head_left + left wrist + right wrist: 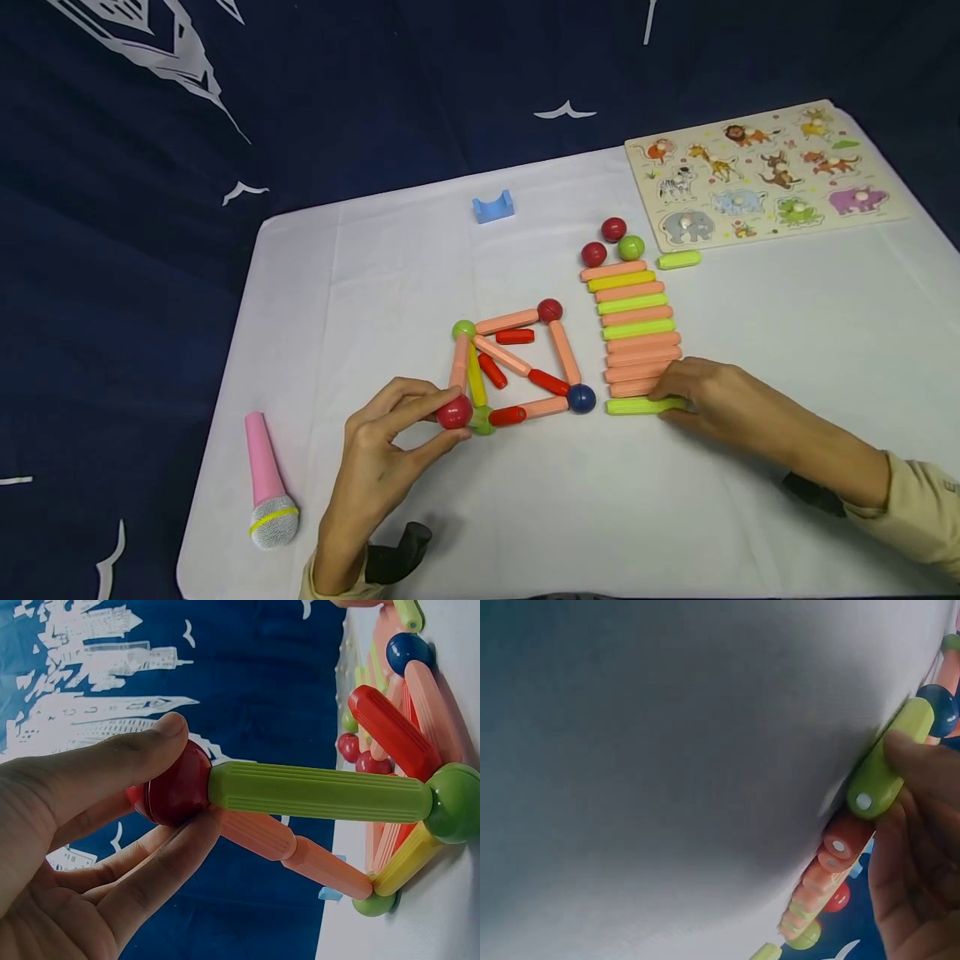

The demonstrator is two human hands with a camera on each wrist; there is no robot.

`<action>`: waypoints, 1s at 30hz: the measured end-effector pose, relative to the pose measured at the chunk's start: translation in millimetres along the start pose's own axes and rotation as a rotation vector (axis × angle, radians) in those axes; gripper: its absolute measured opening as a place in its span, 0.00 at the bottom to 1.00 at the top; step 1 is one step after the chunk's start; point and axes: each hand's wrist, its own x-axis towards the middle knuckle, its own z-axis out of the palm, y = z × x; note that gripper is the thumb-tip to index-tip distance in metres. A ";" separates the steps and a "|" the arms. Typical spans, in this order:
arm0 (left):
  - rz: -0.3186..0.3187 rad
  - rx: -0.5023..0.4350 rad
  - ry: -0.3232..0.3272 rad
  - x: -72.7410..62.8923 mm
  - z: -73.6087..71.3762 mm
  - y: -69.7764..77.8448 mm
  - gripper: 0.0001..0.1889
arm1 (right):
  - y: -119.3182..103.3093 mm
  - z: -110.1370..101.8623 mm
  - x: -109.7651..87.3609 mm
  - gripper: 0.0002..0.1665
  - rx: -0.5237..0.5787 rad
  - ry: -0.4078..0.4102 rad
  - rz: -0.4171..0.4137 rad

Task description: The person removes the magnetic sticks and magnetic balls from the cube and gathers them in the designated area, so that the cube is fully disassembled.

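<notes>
My left hand (390, 442) pinches a red ball (176, 780) between thumb and fingers, raised off the table. From that ball a green rod (322, 791) runs to a green ball (456, 802), and salmon rods (292, 855) slope to another green ball (375, 901). These belong to a frame of rods and balls, with a dark blue ball (581, 398) at its right corner and a red ball (550, 310) at the back. My right hand (720, 408) pinches the right end of a yellow-green rod (637, 407) at the near end of a row of rods (641, 342).
Two red balls and a green ball (631, 247) lie behind the row, beside a short green rod (678, 260). An animal puzzle board (772, 179) is at the back right, a blue cradle-shaped block (493, 207) at the back, a pink toy microphone (266, 479) at the left.
</notes>
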 end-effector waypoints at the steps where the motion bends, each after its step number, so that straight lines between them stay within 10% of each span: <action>1: -0.001 -0.001 0.000 -0.1 -0.1 0.1 0.26 | -0.1 0.1 -0.3 0.25 -0.009 0.003 0.015; 9: -0.018 -0.016 -0.007 -1.1 -1.4 1.6 0.25 | -3.7 -1.7 0.8 0.26 0.001 -0.039 0.088; 17: -0.003 -0.012 -0.001 -0.2 -0.7 1.1 0.26 | -29.2 -0.2 29.3 0.18 0.233 -0.067 0.184; 25: -0.005 -0.033 -0.019 -0.5 -2.1 -0.6 0.26 | -78.7 13.3 77.0 0.17 0.317 0.007 0.013; 30: -0.033 -0.032 -0.034 -2.3 -3.2 -0.3 0.25 | -95.4 24.2 97.3 0.20 0.318 -0.084 0.035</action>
